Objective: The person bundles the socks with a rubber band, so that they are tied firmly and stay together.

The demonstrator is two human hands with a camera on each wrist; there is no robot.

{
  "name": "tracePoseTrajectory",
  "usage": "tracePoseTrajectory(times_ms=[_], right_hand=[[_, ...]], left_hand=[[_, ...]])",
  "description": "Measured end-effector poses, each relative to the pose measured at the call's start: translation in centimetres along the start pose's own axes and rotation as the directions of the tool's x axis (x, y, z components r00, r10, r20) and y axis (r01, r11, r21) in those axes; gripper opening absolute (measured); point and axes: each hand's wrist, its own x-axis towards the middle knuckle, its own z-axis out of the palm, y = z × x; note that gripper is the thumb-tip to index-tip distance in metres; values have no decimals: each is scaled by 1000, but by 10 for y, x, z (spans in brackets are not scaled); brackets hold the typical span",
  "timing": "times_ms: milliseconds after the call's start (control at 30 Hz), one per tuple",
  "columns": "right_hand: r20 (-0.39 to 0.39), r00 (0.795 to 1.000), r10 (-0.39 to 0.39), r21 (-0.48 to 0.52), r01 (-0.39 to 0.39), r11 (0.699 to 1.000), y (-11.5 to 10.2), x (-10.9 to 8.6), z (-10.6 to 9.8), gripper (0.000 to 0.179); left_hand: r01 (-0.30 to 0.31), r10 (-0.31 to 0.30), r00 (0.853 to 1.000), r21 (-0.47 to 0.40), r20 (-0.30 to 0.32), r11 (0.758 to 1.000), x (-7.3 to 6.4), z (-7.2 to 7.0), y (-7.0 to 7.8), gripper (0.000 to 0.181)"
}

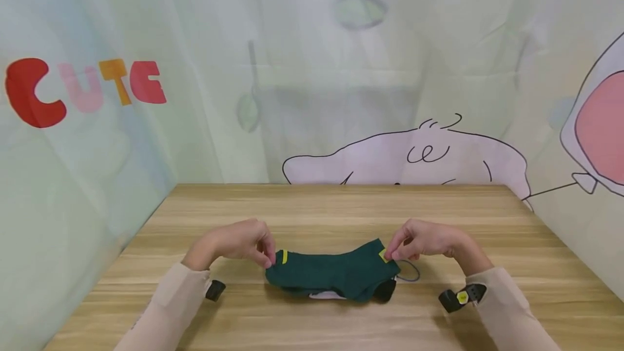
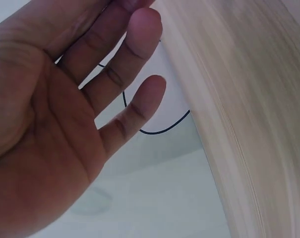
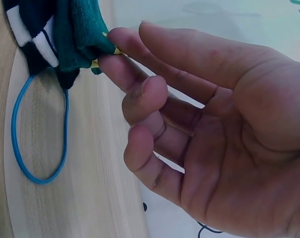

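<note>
A dark green sock (image 1: 331, 270) with yellow marks lies lengthwise on the table, over a black-and-white checked knit piece (image 3: 40, 42). My left hand (image 1: 244, 240) pinches its left end near a yellow stripe; in the left wrist view that hand (image 2: 65, 114) shows its palm, the pinching fingertips cut off at the top. At the opposite end, beside the yellow patch, my right hand (image 1: 426, 240) holds the raised corner by the fingertips. A thin blue loop (image 3: 66, 114) sticks out from under that end. Most of the lower piece is covered.
The wooden table (image 1: 341, 207) reaches back to a printed curtain (image 1: 312, 69) along its rear and sides. Each wrist wears a black strap device, such as the right one (image 1: 453, 299), hanging low over the wood.
</note>
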Motion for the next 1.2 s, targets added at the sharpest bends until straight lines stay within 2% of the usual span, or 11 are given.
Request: tracePoseTrajectory(times_ms=[200, 433, 600, 900, 1200], right_hand=[[5, 1000, 24, -14, -24, 1000, -1, 1, 2, 15], [25, 998, 62, -31, -61, 998, -1, 3, 6, 14], [26, 998, 58, -49, -57, 997, -1, 5, 8, 15], [17, 999, 46, -59, -44, 997, -4, 7, 12, 16], [11, 1000, 28, 6, -28, 1000, -3, 13, 16, 19]], left_hand=[[-13, 13, 1000, 0, 18, 1000, -1, 2, 0, 6], [17, -17, 1000, 13, 26, 1000, -1, 3, 1, 8], [16, -18, 999, 55, 31, 998, -1, 3, -1, 6], [61, -64, 998, 86, 29, 994, -3, 0, -1, 7], [128, -131, 991, 115, 13, 985, -8, -3, -1, 9]])
